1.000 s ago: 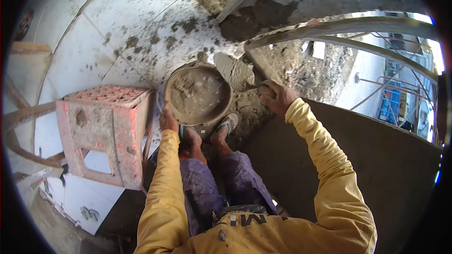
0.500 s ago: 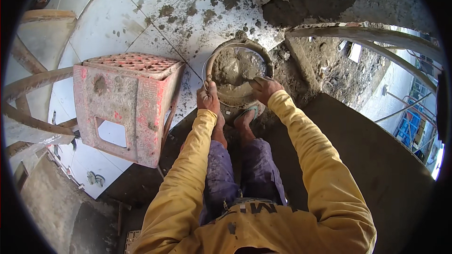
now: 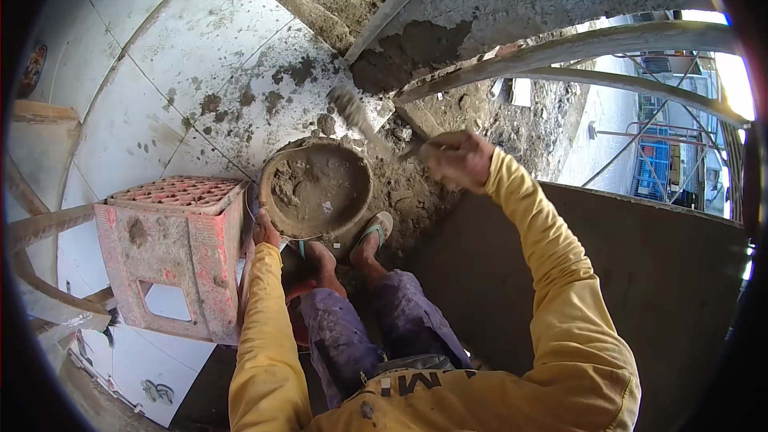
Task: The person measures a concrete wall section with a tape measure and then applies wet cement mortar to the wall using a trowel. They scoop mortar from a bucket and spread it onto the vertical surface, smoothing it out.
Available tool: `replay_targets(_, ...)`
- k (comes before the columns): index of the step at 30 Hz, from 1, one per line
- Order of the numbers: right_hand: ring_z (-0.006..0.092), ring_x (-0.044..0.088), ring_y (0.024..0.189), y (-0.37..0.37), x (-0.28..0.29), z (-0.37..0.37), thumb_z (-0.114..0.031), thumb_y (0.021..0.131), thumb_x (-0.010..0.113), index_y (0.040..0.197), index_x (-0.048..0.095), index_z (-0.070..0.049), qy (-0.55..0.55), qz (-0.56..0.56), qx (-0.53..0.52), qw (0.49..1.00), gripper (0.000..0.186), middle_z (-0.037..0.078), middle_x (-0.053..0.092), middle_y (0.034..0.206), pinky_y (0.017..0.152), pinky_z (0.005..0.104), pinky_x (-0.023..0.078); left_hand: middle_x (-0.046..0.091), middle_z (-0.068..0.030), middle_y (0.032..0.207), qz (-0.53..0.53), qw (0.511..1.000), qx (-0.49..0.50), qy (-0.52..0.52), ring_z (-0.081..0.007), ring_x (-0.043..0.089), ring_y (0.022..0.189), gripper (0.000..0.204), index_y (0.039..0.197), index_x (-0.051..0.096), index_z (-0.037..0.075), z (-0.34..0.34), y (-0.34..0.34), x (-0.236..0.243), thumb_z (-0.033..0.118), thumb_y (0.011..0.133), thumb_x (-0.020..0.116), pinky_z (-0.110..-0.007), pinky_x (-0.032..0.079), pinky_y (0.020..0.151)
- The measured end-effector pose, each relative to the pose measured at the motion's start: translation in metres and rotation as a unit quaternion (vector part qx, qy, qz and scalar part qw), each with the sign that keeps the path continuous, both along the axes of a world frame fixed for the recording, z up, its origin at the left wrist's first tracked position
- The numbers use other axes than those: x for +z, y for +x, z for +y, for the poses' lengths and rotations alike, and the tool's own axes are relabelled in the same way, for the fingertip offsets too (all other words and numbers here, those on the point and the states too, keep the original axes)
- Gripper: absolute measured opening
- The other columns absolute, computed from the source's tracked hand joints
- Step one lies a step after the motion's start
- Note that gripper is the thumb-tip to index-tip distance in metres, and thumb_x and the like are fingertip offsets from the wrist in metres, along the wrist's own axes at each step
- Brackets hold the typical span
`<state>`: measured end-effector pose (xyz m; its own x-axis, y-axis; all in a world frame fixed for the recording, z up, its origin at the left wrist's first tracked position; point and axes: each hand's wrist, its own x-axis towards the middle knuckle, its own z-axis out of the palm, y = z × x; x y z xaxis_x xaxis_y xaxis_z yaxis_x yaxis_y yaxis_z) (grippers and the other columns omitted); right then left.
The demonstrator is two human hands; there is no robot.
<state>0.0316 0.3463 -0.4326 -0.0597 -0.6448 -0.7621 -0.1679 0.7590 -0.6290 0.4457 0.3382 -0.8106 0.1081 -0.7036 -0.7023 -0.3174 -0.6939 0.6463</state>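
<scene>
White tiles (image 3: 204,12) are being partly covered by grey-brown spatter (image 3: 298,72). Near them, a round bucket (image 3: 369,192) of wet mix (image 3: 320,196) is being gripped at its near-left rim by the left hand (image 3: 266,230), fingers clamped there. Beyond its far rim, a blurred trowel (image 3: 350,110) is being held by the right hand (image 3: 462,162), fingers wrapped around the handle. The left side is being occupied by a dusty red crate (image 3: 164,252).

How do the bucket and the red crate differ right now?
The bucket has a round mouth, whereas the red crate is boxy. The bucket holds grey-brown muddy mix; the crate shows a grid-like face. The left hand is at the bucket's rim, while neither hand touches the crate. Both look grimy.
</scene>
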Motion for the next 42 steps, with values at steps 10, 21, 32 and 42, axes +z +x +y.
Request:
replay_targets(10, 0.0084, 0.053, 0.059, -0.005, 0.024, 0.023, -0.035, 0.097, 0.055, 0.119, 0.057, -0.003, -0.129, 0.173, -0.091, 0.972, 0.039, 0.002, 0.057, 0.076, 0.051, 0.0241, 0.045, 0.059, -0.0302, 0.119, -0.073, 0.972, -0.157, -0.16, -0.0435, 0.054, 0.111, 0.069, 0.12, 0.058, -0.005, 0.02, 0.009, -0.056, 0.054, 0.099, 0.031, -0.046, 0.042, 0.093)
replay_targets(21, 0.0289, 0.064, 0.105, 0.102, -0.213, 0.02, -0.019, 0.091, 0.045, 0.119, 0.06, -0.018, 0.106, 0.405, 0.401, 0.814, 0.032, 0.015, 0.066, 0.111, 0.086, 0.0446, 0.051, 0.06, -0.0277, 0.101, -0.003, 0.971, -0.143, -0.191, -0.0432, 0.058, 0.094, 0.038, 0.114, 0.062, 0.001, 0.007, -0.093, 0.116, 0.033, 0.096, 0.052, -0.048, 0.045, 0.083)
replay_targets(32, 0.0331, 0.062, 0.106, 0.088, -0.172, 0.052, -0.036, 0.082, 0.058, 0.127, 0.057, -0.021, -0.054, 0.281, 0.254, 0.924, 0.048, 0.009, 0.063, 0.12, 0.09, 0.0429, 0.051, 0.058, -0.0308, 0.12, -0.055, 0.984, -0.14, -0.091, -0.0433, 0.056, 0.112, 0.058, 0.122, 0.057, -0.005, 0.008, -0.061, 0.084, 0.045, 0.096, 0.047, -0.043, 0.042, 0.097)
replay_targets(42, 0.0133, 0.059, 0.066, -0.02, -0.059, -0.014, -0.034, 0.088, 0.065, 0.11, 0.066, -0.003, 0.03, 0.069, 0.056, 0.996, 0.039, 0.005, 0.065, 0.084, 0.058, 0.0297, 0.051, 0.06, -0.0285, 0.119, -0.112, 0.961, -0.208, -0.142, -0.042, 0.055, 0.115, 0.063, 0.121, 0.057, -0.007, 0.007, 0.005, -0.026, 0.049, 0.099, 0.039, -0.042, 0.044, 0.094)
